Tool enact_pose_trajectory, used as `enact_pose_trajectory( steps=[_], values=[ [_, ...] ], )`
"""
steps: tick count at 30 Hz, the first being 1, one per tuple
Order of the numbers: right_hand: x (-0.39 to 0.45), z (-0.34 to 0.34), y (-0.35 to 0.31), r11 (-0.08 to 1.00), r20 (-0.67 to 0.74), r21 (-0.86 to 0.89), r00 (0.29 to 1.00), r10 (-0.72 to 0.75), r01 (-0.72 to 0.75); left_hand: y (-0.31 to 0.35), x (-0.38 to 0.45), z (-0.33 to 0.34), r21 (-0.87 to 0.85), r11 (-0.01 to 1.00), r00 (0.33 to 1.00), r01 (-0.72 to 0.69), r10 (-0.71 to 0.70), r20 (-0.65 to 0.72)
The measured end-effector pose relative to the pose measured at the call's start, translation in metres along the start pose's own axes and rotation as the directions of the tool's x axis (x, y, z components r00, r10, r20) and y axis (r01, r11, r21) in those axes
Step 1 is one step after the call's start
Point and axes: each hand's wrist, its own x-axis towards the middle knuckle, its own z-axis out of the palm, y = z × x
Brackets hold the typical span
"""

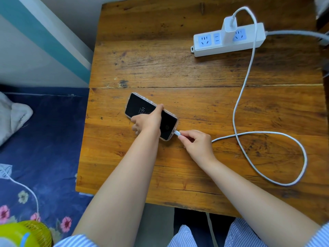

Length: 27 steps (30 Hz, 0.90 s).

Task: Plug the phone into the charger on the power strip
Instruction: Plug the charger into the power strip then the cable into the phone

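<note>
- Step in hand: seating the cable connector [177, 133] in the phone's bottom port.
- The phone [151, 115] lies screen-up on the wooden desk [178, 72]; the left hand [147, 120] grips it across its sides.
- The right hand [195, 142] pinches the connector at the port; full insertion cannot be confirmed.
- The white cable [243, 90] runs to the charger [229, 27] in the power strip [228, 41].
- Next move, as judged: a straight push along the phone's axis, with the phone held steady.

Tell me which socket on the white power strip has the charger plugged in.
On the white power strip, the white charger block sits between the narrow two-slot socket and the right blue socket; those and the left blue socket stay empty.
</note>
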Motion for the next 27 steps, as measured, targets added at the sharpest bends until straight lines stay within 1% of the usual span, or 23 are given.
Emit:
enact_pose_trajectory(
  steps=[8,12,16,18,22,27],
  values=[
    [-0.002,-0.002,-0.001,1.0,0.004,0.012,1.0,0.021,-0.021,-0.003,-0.002,-0.001,-0.029,1.0,1.0,-0.004,0.005,0.011],
    [0.0,-0.004,-0.001,1.0,-0.009,0.011,1.0,0.024,-0.024,-0.007,-0.004,-0.002,-0.062,0.998,1.0,0.018,-0.018,0.002],
    [0.002,-0.008,-0.004,0.995,-0.003,-0.081,0.998,-0.058,0.058,-0.002,-0.003,-0.004,-0.134,0.989,0.998,0.061,-0.059,0.021],
    [0.003,-0.01,-0.006,0.992,-0.014,-0.095,0.997,-0.082,0.081,0.001,-0.004,-0.005,-0.174,0.981,0.996,0.085,-0.081,0.029],
    [0.007,-0.011,-0.008,0.991,-0.006,-0.096,0.996,-0.091,0.09,0.003,-0.006,-0.008,-0.179,0.978,0.994,0.108,-0.102,0.043],
    [0.004,-0.009,-0.01,0.988,-0.01,-0.107,0.994,-0.112,0.111,0.002,-0.008,-0.009,-0.18,0.978,0.994,0.104,-0.096,0.051]
  ],
)
